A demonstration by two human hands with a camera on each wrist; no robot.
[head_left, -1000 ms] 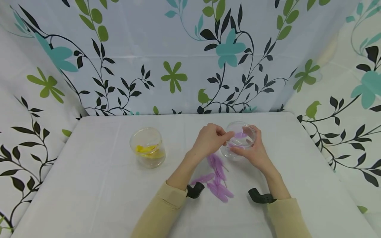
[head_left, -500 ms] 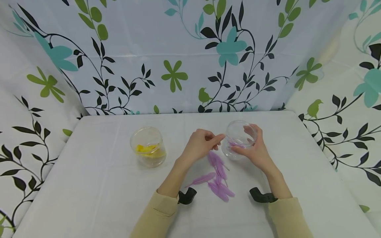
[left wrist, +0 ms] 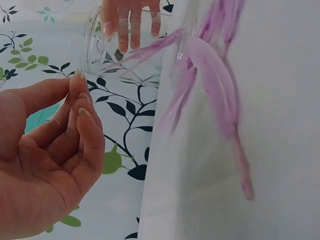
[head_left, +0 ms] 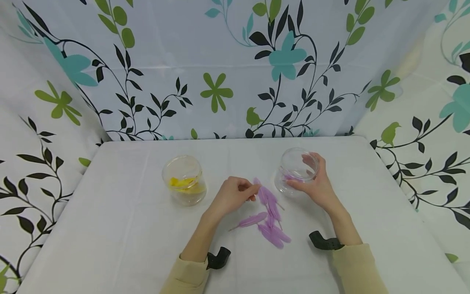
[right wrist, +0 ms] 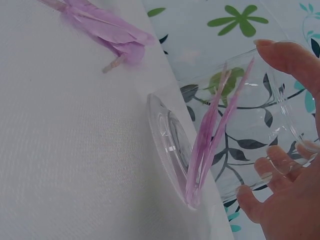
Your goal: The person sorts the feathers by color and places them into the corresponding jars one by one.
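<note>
My right hand (head_left: pixel 315 183) grips a clear glass jar (head_left: pixel 288 188) that stands on the table, thumb on one side and fingers on the other. Inside it lean a few purple feathers (right wrist: pixel 207 135). My left hand (head_left: pixel 232 195) is at the far end of a loose pile of purple feathers (head_left: pixel 272 204) on the table. In the left wrist view its fingers are curled and the thumb tip meets the index fingertip, with nothing visible between them. One single feather (head_left: pixel 252 219) lies left of the pile.
A second glass jar (head_left: pixel 188 198), holding yellow feather-like pieces (head_left: pixel 182 182), stands at the left on the white-covered table (head_left: pixel 139 245). Behind the table hangs a leaf-patterned cloth (head_left: pixel 154 53).
My left hand lets a purple feather go into the right jar, then draws back left and down toward the feather pile. The right hand keeps its grip on the jar.
</note>
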